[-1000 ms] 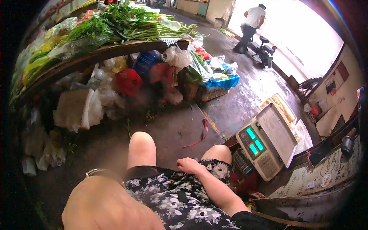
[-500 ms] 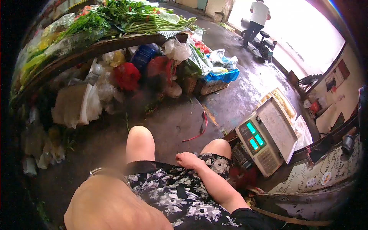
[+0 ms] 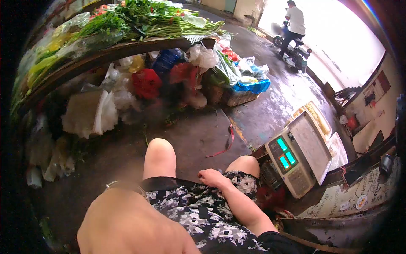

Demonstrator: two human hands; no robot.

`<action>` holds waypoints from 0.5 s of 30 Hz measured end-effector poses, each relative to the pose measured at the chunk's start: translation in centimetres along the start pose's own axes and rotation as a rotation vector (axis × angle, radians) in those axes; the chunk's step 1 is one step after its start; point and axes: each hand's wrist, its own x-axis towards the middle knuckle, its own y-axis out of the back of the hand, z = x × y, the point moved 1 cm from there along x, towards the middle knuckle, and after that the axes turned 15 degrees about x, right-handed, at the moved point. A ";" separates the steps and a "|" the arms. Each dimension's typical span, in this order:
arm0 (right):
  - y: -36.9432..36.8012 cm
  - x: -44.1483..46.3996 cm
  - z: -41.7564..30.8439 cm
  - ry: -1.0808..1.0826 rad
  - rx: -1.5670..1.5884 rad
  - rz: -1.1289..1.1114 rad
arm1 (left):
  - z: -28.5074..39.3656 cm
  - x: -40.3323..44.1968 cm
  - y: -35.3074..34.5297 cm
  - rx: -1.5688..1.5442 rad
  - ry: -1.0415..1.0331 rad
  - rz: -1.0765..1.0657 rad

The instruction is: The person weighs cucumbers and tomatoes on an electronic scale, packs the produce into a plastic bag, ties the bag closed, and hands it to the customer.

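My right hand (image 3: 213,178) rests on the black-and-white flowered cloth (image 3: 220,211) over my lap, near my knee. Its fingers are loosely curled together and no object shows in them. My left arm (image 3: 127,224) looms large and blurred at the lower left, with a bracelet (image 3: 113,184) at its far end. The fingers of my left hand are hidden. To the right of my right hand stands a scale (image 3: 292,165) with green lit displays and a metal tray (image 3: 311,142).
Leafy greens (image 3: 148,19) lie on a stall ledge (image 3: 114,47), with plastic bags (image 3: 146,83) beneath it. A blue-lined crate (image 3: 249,89) stands beside the stall. A red strap (image 3: 230,142) lies on the floor. Farther back, a person (image 3: 295,23) is on a scooter (image 3: 298,57).
The person in the background has gone from standing beside the scooter to sitting on it. My right hand stays on my lap. The view has shifted slightly.
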 end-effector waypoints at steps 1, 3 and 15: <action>0.0 0.0 0.0 -0.024 -0.003 -0.008 | 0.0 0.2 0.2 0.008 0.000 0.006; -0.4 0.2 0.6 -0.008 -0.009 -0.006 | -0.1 0.1 -0.3 0.020 -0.003 0.018; -0.2 0.1 0.8 0.027 -0.005 -0.009 | 0.9 -1.5 -1.5 0.080 -0.013 0.042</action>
